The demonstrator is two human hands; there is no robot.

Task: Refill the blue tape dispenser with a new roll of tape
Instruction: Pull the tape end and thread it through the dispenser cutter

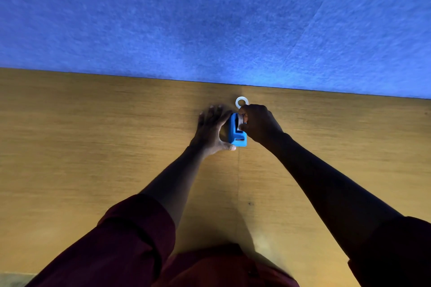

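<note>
The blue tape dispenser stands on the wooden table, its cutter end toward me. My left hand braces it from the left, thumb at the near end, fingers spread on the table. My right hand is closed at the dispenser's top, fingertips pinching a pale roll of tape sitting in its slot; most of that roll is hidden. A white ring, a tape roll or core, lies flat just beyond my right hand.
A blue felt wall panel rises straight from the table's far edge, just behind the white ring. Dark red sleeves are rolled up on both forearms. A thin seam runs down the table toward me.
</note>
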